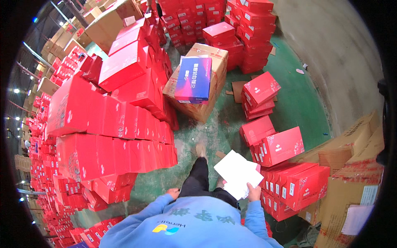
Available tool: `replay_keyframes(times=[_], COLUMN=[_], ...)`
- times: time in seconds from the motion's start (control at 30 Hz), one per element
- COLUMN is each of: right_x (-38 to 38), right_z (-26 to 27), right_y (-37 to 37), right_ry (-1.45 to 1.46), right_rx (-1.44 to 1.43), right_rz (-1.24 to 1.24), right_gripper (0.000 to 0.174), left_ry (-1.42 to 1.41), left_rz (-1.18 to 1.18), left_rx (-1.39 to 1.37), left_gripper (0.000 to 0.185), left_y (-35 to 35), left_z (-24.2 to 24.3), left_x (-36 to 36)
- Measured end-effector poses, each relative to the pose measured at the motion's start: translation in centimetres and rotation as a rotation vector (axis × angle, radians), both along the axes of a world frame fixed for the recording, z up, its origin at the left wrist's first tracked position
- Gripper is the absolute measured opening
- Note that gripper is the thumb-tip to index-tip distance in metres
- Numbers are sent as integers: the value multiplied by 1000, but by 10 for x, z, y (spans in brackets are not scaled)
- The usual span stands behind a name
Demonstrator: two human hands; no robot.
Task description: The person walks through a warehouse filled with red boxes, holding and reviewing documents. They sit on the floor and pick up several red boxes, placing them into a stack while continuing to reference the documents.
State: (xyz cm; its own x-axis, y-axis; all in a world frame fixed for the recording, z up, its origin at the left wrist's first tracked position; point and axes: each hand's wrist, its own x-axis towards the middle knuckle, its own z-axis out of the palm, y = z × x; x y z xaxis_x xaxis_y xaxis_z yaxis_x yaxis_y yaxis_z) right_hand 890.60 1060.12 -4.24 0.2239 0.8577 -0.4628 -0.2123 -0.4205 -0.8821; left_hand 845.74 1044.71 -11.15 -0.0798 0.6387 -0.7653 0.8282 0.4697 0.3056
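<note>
My right hand (pixel 254 191) grips the lower right edge of a loose bundle of white paper sheets (pixel 237 173), fanned unevenly in front of my right thigh. Low at my left side, my left hand (pixel 173 192) hangs near my hip; its fingers are partly hidden and nothing shows in it. Ahead of me a blue and purple printed box (pixel 194 79) lies on a taped brown cardboard carton (pixel 201 114), with some white paper partly under the box. Close to the papers, on the right, stand stacked red printed boxes (pixel 282 145).
Tall rows of red boxes (pixel 114 117) line the left. More red stacks (pixel 256 28) stand ahead near a grey wall (pixel 328 46). Large brown cartons (pixel 347 186) are at the right. Flattened cardboard (pixel 238 90) and scraps lie on the green floor (pixel 291 93).
</note>
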Motion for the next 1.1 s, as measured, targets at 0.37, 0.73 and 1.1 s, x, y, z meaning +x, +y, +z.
replay_keyframes(times=[0.37, 0.73, 1.1], right_x=[-62, -86, -51], right_z=[45, 1, -14], right_y=[148, 271, 415], right_ry=[183, 8, 39], right_rx=[-56, -236, -274], right_rz=[-278, -37, 162], right_gripper=[46, 39, 35], left_ry=[-120, -233, -159], left_rz=[-185, -91, -118], left_rx=[40, -171, -82], left_gripper=[35, 37, 33], left_y=[285, 296, 317], left_z=[16, -31, -30], left_x=[-66, -96, -37])
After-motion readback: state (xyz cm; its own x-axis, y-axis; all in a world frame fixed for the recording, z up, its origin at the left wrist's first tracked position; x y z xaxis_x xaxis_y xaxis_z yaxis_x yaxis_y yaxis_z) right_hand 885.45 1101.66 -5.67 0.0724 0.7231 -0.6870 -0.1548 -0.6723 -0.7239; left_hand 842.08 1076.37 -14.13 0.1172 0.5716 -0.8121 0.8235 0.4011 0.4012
